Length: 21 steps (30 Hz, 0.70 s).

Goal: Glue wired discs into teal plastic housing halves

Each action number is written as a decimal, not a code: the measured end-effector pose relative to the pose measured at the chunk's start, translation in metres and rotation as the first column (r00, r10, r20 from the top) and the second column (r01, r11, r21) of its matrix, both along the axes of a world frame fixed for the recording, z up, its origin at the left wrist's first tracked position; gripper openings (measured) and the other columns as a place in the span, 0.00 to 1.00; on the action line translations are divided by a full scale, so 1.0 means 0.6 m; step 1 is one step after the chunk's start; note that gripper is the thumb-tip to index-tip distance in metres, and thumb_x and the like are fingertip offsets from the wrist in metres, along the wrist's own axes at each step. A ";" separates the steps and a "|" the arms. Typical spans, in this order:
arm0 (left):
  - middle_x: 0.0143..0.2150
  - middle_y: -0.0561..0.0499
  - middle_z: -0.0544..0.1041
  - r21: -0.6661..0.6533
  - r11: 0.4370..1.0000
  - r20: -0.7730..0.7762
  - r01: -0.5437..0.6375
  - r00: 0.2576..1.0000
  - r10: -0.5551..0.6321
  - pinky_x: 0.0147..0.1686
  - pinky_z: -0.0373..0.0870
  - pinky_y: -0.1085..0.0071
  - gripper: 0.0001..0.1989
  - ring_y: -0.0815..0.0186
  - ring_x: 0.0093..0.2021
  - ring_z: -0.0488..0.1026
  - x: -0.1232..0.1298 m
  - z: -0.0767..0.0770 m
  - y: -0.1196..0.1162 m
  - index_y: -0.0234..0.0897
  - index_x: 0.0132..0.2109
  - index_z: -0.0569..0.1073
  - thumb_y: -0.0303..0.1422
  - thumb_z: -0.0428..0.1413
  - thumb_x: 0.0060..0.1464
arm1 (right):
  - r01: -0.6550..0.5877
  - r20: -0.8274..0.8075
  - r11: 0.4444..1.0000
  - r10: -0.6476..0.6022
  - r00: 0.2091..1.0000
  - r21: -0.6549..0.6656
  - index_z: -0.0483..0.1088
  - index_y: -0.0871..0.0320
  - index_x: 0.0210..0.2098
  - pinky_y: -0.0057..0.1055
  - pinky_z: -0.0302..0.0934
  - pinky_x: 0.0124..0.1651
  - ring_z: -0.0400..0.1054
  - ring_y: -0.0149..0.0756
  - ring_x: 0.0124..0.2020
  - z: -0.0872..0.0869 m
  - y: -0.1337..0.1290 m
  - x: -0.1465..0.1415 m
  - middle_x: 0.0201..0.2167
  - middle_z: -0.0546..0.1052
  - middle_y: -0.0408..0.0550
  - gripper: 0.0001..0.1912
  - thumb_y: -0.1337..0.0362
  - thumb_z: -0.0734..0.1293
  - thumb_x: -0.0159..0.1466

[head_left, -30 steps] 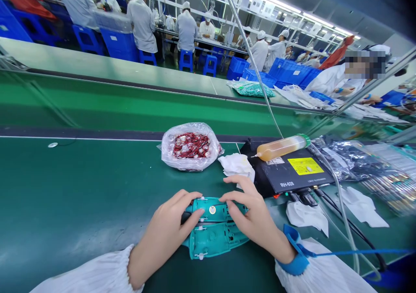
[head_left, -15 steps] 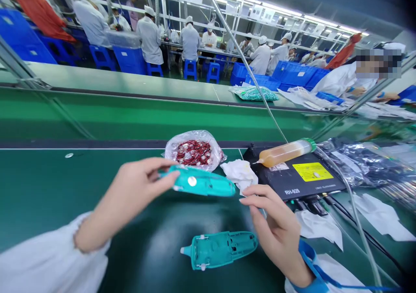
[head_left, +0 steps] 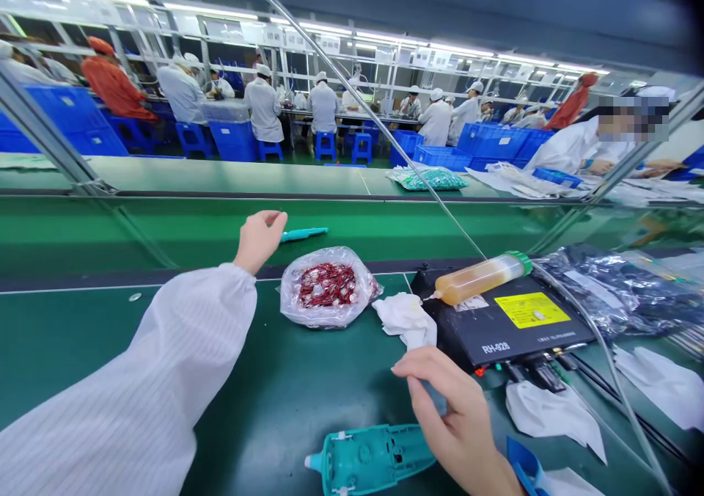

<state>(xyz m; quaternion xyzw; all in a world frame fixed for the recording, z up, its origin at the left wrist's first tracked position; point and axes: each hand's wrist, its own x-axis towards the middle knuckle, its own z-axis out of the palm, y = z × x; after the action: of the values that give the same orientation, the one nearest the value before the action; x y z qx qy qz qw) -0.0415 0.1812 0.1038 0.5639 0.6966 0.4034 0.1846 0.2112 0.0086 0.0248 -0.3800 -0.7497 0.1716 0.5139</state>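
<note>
A: ok so what r the hands doing rn?

B: left hand [head_left: 260, 241] is closed, thumb + fingers pinching one end of a slim teal piece [head_left: 306, 234]. Arm's stretched out, piece is over the green strip [head_left: 181, 235] past the dark table edge. Can't tell if it's touching the strip tho.

A: k, and the right hand [head_left: 454, 419]?

B: half curled, index + thumb tips close together. Can't tell if there's smth tiny btwn them. It overlaps the right end of the teal shell [head_left: 366, 453] in view, no idea if it's touching.

A: shell's lying how?

B: on the green table [head_left: 264, 408], hollow side up, pale tip to the left, bottom edge cut off by the frame.

A: anything else nearby?

B: yep, clear bag w/ red wires [head_left: 328, 286] btwn the hands, crumpled white cloth [head_left: 408, 318] to its right, then a black box [head_left: 517, 327] marked RH-928 w/ an amber tube [head_left: 477, 279] on top.
</note>
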 end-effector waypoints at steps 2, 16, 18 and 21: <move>0.35 0.47 0.76 -0.060 0.992 0.060 0.113 0.992 -0.109 0.34 0.70 0.66 0.15 0.64 0.32 0.73 0.026 0.002 -0.045 0.30 0.47 0.73 0.34 0.50 0.60 | -0.009 0.011 1.000 0.009 1.000 0.019 0.69 0.57 0.38 0.26 0.65 0.36 0.69 0.32 0.34 0.001 -0.003 0.000 0.32 0.72 0.47 0.12 0.76 0.57 0.63; 0.28 0.55 0.67 -0.371 0.647 0.475 0.666 0.735 -0.484 0.30 0.63 0.71 0.24 0.67 0.27 0.64 0.109 -0.091 -0.326 0.41 0.64 0.55 0.39 0.39 0.63 | -0.308 0.221 0.948 0.319 0.922 -0.081 0.67 0.55 0.38 0.31 0.65 0.39 0.67 0.34 0.35 0.000 -0.016 -0.025 0.32 0.75 0.45 0.06 0.69 0.59 0.68; 0.31 0.54 0.69 -0.350 0.637 0.532 0.687 0.706 -0.469 0.28 0.62 0.72 0.24 0.68 0.27 0.64 0.107 -0.097 -0.322 0.42 0.63 0.56 0.40 0.41 0.62 | -0.342 0.218 0.930 0.365 0.905 -0.133 0.67 0.56 0.34 0.32 0.64 0.42 0.66 0.35 0.37 -0.007 -0.016 -0.024 0.32 0.74 0.45 0.06 0.70 0.60 0.67; 0.34 0.52 0.71 -0.357 0.640 0.594 0.680 0.694 -0.406 0.27 0.63 0.72 0.25 0.68 0.27 0.65 0.101 -0.097 -0.321 0.40 0.63 0.54 0.41 0.41 0.61 | -0.325 0.245 0.927 0.364 0.899 -0.185 0.67 0.56 0.34 0.33 0.63 0.42 0.65 0.36 0.38 -0.014 -0.015 -0.023 0.33 0.74 0.45 0.06 0.72 0.61 0.66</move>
<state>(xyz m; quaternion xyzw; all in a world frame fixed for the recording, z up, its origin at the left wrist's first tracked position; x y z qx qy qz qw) 0.0189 -0.0112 0.0456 0.5603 0.5061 0.2281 0.6147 0.1977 -0.0006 0.0163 -0.2963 -0.8552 0.2576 0.3384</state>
